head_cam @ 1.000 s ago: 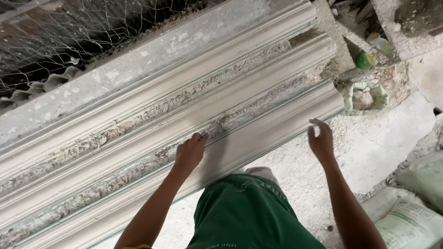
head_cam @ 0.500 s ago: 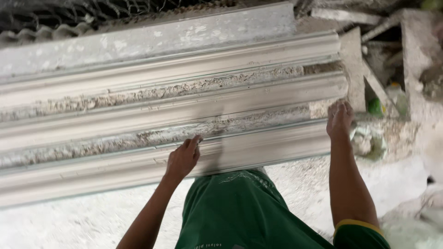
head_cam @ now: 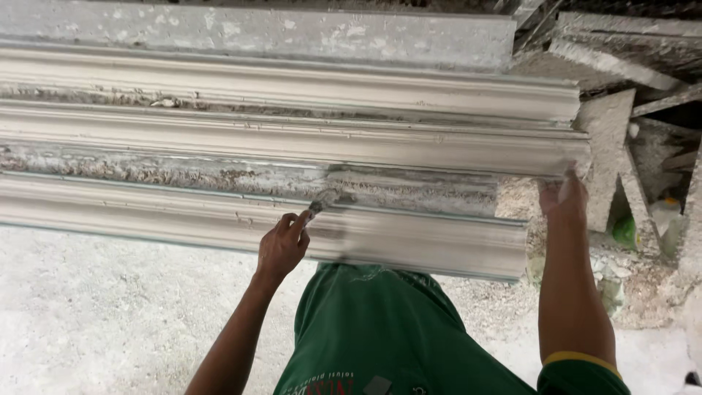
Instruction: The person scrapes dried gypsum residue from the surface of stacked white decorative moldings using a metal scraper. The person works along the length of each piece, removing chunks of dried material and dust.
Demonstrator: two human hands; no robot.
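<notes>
Three long white plaster mouldings lie side by side, running left to right. My left hand (head_cam: 284, 245) is closed at the top edge of the nearest moulding (head_cam: 424, 245). It pinches a small grey tool (head_cam: 316, 206) whose tip touches the rough crumbly seam above that moulding. My right hand (head_cam: 563, 199), blurred, is pressed around the right end of the middle moulding (head_cam: 365, 143). The farthest moulding (head_cam: 329, 84) lies behind it. My green shirt (head_cam: 380, 329) fills the bottom centre.
A flat grey slab (head_cam: 292, 29) lies behind the mouldings. Broken plaster pieces and slabs (head_cam: 610, 139) are piled at the right, with a green object (head_cam: 625, 230) among rubble. The pale dusty floor (head_cam: 110, 307) spreads at the lower left.
The view swung, so the mouldings now run level. My right hand rose from the nearest moulding's edge to the end of the middle one. My left hand stayed at the seam.
</notes>
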